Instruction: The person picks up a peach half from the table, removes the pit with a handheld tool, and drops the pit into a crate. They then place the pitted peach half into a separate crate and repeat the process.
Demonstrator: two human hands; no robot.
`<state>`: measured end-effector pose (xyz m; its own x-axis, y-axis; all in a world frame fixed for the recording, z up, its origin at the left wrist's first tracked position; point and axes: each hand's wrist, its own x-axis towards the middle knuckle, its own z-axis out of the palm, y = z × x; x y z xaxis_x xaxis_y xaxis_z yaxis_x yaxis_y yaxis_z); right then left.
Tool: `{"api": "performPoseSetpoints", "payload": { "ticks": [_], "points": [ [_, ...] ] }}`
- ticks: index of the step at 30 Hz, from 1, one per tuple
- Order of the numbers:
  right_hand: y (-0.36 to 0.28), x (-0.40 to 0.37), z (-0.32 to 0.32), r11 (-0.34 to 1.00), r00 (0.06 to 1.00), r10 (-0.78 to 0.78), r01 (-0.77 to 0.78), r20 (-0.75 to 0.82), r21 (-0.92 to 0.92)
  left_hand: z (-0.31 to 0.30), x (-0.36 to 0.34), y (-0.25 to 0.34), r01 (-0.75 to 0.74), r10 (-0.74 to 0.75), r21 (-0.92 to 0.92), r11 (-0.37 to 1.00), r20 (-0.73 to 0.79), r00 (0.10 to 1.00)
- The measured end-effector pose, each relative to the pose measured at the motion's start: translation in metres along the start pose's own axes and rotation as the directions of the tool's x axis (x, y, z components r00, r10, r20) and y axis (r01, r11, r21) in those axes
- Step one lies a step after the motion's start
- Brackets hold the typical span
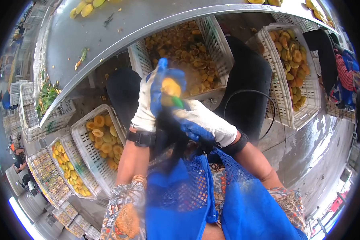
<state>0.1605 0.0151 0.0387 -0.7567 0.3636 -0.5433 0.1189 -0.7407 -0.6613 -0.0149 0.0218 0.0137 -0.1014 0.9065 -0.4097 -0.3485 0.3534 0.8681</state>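
Note:
My left hand (148, 100), in a white and blue glove, is closed around a yellow fruit (171, 87) held up in front of me. My right hand (206, 122), also gloved, grips a small tool with a green part (177, 102) pressed against the fruit's lower side; the tool is blurred. Both hands meet above my lap, over a blue mesh apron (196, 192). Directly beyond the hands a white crate (214, 38) holds many cut yellow fruit pieces.
A metal table edge (120, 38) curves across the top with a few fruits on it. White crates of yellow fruit stand at the left (86, 122) and right (308, 100). The wet concrete floor (308, 160) lies to the right. Another person's clothing shows at the far right.

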Motion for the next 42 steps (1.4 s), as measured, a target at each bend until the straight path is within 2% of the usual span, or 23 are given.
{"api": "performPoseSetpoints", "payload": {
  "ticks": [2, 3, 5, 6, 7, 9, 11, 14, 17, 18, 19, 21, 24, 27, 30, 31, 33, 34, 35, 38, 40, 41, 42],
  "points": [
    [0.001, -0.004, 0.004, 0.996, 0.999, -0.04, 0.04, -0.008, 0.085, -0.006, 0.001, -0.016, -0.091, 0.089, -0.172, 0.981, -0.016, 0.996],
    [0.003, -0.004, 0.006, 0.991, 1.0, -0.025, 0.024, 0.012, 0.131, 0.0, -0.004, -0.015, -0.14, 0.134, -0.158, 0.978, -0.047, 0.99],
    [0.009, 0.0, 0.007, 0.976, 0.998, -0.003, -0.01, 0.058, 0.216, -0.006, -0.012, -0.017, -0.212, 0.213, 0.041, 0.976, -0.022, 0.977],
    [0.012, 0.0, 0.009, 0.984, 0.999, -0.011, 0.003, 0.047, 0.178, -0.006, -0.016, -0.015, -0.241, 0.244, 0.138, 0.961, -0.005, 0.97],
    [0.016, -0.001, 0.01, 0.99, 0.999, -0.019, 0.014, 0.034, 0.139, 0.0, -0.02, -0.005, -0.061, 0.061, 0.007, 0.998, -0.046, 0.997],
    [0.007, -0.007, 0.013, 0.995, 1.0, -0.001, 0.0, 0.011, 0.096, -0.003, -0.015, -0.001, -0.009, 0.003, 0.07, 0.997, 0.078, 0.997],
    [0.008, -0.011, 0.004, 0.974, 0.994, 0.074, -0.091, 0.086, 0.209, -0.006, -0.007, 0.005, 0.047, -0.072, 0.136, 0.99, 0.187, 0.98],
    [0.007, -0.011, -0.002, 0.895, 0.97, 0.108, -0.19, 0.218, 0.403, -0.003, -0.001, 0.017, 0.079, -0.131, 0.212, 0.974, 0.241, 0.962],
    [0.01, -0.004, -0.005, 0.797, 0.951, 0.077, -0.239, 0.3, 0.554, 0.004, -0.004, 0.02, 0.039, -0.054, 0.1, 0.994, 0.147, 0.988],
    [0.007, -0.003, -0.004, 0.833, 0.961, 0.083, -0.213, 0.265, 0.511, 0.009, -0.006, 0.019, 0.019, -0.024, 0.051, 0.999, 0.1, 0.995],
    [0.002, -0.003, -0.002, 0.866, 0.969, 0.085, -0.187, 0.231, 0.464, 0.015, -0.009, 0.013, -0.029, 0.029, -0.002, 1.0, -0.015, 0.999],
    [0.0, 0.0, -0.004, 0.907, 0.973, 0.111, -0.182, 0.203, 0.379, 0.012, -0.008, 0.009, -0.02, 0.019, -0.015, 1.0, -0.021, 1.0],
    [0.01, 0.004, -0.011, 0.74, 0.916, 0.103, -0.331, 0.388, 0.586, 0.009, -0.005, 0.008, -0.009, 0.008, 0.028, 1.0, 0.04, 0.999],
    [0.016, 0.008, -0.006, 0.593, 0.898, -0.012, -0.348, 0.44, 0.726, 0.01, -0.004, 0.01, -0.06, 0.06, 0.071, 0.996, 0.004, 0.998],
    [0.011, 0.008, -0.007, 0.695, 0.925, 0.055, -0.305, 0.375, 0.651, 0.008, 0.0, 0.001, -0.028, 0.028, 0.027, 0.999, -0.024, 0.999],
    [0.01, 0.006, -0.009, 0.77, 0.939, 0.088, -0.277, 0.333, 0.575, 0.007, 0.0, -0.001, -0.037, 0.037, 0.028, 0.999, 0.016, 0.999],
    [0.01, 0.002, -0.012, 0.889, 0.956, 0.158, -0.247, 0.247, 0.386, -0.004, 0.009, 0.0, 0.053, -0.079, 0.141, 0.989, 0.187, 0.979],
    [0.013, 0.001, -0.013, 0.849, 0.945, 0.154, -0.275, 0.288, 0.451, -0.007, 0.009, 0.002, 0.092, -0.143, 0.2, 0.975, 0.258, 0.956],
    [0.016, 0.002, -0.013, 0.804, 0.934, 0.144, -0.304, 0.328, 0.511, -0.007, 0.006, 0.006, 0.105, -0.16, 0.212, 0.972, 0.262, 0.952],
    [0.014, 0.005, -0.009, 0.693, 0.922, 0.08, -0.325, 0.38, 0.643, -0.017, 0.016, 0.001, 0.021, -0.088, 0.188, 0.982, 0.356, 0.93],
    [0.009, 0.008, -0.003, 0.656, 0.938, 0.025, -0.278, 0.347, 0.702, -0.004, 0.011, 0.007, -0.137, 0.075, 0.234, 0.962, 0.257, 0.963],
    [0.003, 0.007, -0.002, 0.715, 0.961, -0.004, -0.189, 0.275, 0.673, -0.002, 0.014, -0.006, -0.096, 0.09, 0.039, 0.995, 0.142, 0.986],
    [-0.002, 0.005, 0.001, 0.75, 0.965, -0.003, -0.171, 0.261, 0.639, 0.0, 0.013, -0.01, -0.072, 0.076, -0.163, 0.984, 0.023, 0.997]
  ]
}}
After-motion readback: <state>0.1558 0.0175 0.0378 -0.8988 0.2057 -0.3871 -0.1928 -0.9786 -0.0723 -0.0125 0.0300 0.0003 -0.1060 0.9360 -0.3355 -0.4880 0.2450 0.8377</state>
